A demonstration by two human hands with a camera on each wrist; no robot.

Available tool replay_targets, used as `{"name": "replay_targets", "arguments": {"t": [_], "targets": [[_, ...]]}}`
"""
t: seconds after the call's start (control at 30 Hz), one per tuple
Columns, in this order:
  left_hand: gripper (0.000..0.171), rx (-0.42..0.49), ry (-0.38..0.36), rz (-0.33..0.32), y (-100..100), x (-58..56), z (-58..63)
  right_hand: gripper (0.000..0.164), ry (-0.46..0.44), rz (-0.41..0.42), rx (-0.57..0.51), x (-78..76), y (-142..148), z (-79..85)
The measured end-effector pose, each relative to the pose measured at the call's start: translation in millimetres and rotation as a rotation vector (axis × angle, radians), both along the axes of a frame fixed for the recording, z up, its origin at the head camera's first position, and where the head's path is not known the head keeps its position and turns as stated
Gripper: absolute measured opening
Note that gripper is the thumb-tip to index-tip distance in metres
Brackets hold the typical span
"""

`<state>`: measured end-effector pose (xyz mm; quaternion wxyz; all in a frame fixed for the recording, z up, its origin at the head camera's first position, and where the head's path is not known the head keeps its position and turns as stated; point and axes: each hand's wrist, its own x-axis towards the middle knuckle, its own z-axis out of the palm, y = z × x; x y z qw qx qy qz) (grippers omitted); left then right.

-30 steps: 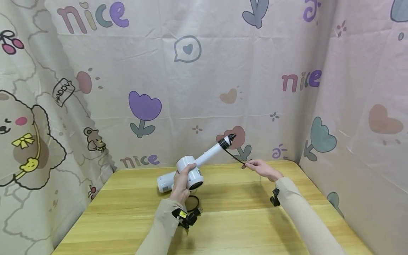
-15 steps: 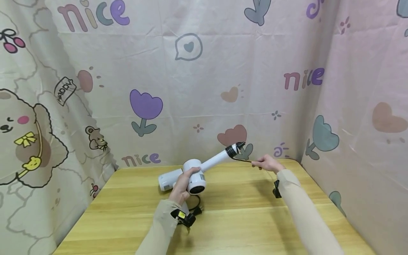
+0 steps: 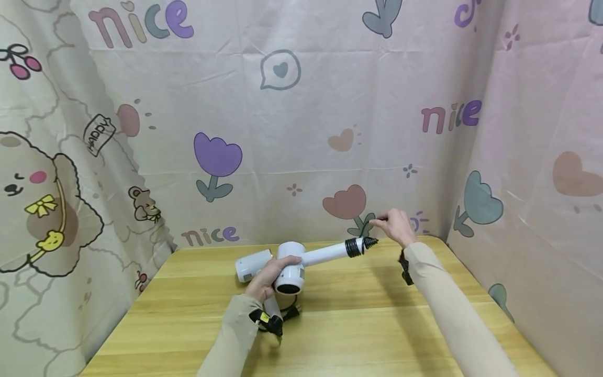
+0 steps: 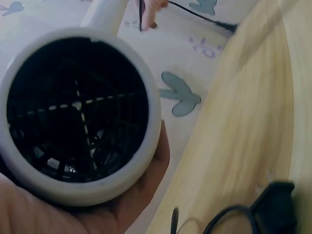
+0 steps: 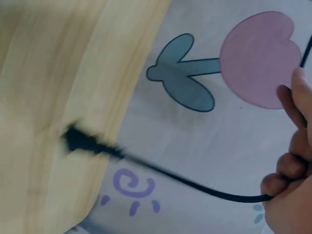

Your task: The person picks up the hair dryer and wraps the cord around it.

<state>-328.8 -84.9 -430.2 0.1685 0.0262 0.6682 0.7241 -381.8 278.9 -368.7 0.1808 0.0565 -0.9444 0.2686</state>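
Note:
My left hand (image 3: 268,277) grips a white hair dryer (image 3: 289,264) around its barrel, the handle pointing right. In the left wrist view the dark grille (image 4: 78,107) of that dryer fills much of the picture. Black cord (image 3: 353,247) is wound in several turns around the handle's end. My right hand (image 3: 398,228), raised just beyond the handle's tip, pinches the cord, as the right wrist view shows. From that fist the cord's loose end runs out to a black plug (image 5: 80,139), blurred, hanging free.
A second white hair dryer (image 3: 254,265) lies on the wooden table (image 3: 188,303) behind my left hand, its handle partly hidden by my wrist. Its black plug (image 3: 292,311) and cord lie close by. A printed curtain (image 3: 282,131) stands along the table's back and sides.
The held dryer's handle has swung down towards level. My right hand moved right, then up, taking the cord from below the handle to above it. The second dryer stays put.

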Motion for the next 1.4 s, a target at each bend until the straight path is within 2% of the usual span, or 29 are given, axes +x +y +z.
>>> {"name": "replay_targets", "arguments": {"t": [0.17, 0.27, 0.43, 0.67, 0.97, 1.1, 1.23, 1.4], "targets": [[0.067, -0.069, 0.039, -0.003, -4.1, -3.0, -1.2, 0.036, 0.097, 0.011, -0.013, 0.5, -4.7, 8.0], [0.074, -0.153, 0.090, 0.031, -6.1, -4.5, -1.0, 0.032, 0.169, 0.028, 0.006, 2.1, -7.7, 11.2], [0.083, -0.290, 0.234, 0.079, -4.5, -3.0, 3.6, 0.021, 0.303, 0.071, 0.125, 6.6, -14.4, 12.9], [0.085, -0.352, 0.354, 0.108, 2.9, 1.6, 9.4, 0.013, 0.451, 0.072, 0.285, 18.4, -30.1, 14.1], [0.093, -0.642, 0.466, 0.294, 4.1, -5.2, 16.0, 0.013, 0.499, 0.095, 0.338, 41.4, -49.2, 21.0], [0.091, -0.674, 0.481, 0.365, 7.0, -8.0, 17.1, 0.013, 0.488, 0.100, 0.341, 48.4, -56.5, 14.7], [0.093, -0.668, 0.501, 0.445, 10.9, -8.5, 11.6, 0.015, 0.489, 0.105, 0.334, 52.2, -60.7, 8.5], [0.100, -0.663, 0.577, 0.584, 16.1, -8.4, 5.4, 0.012, 0.501, 0.124, 0.310, 56.5, -63.1, -0.2]]}}
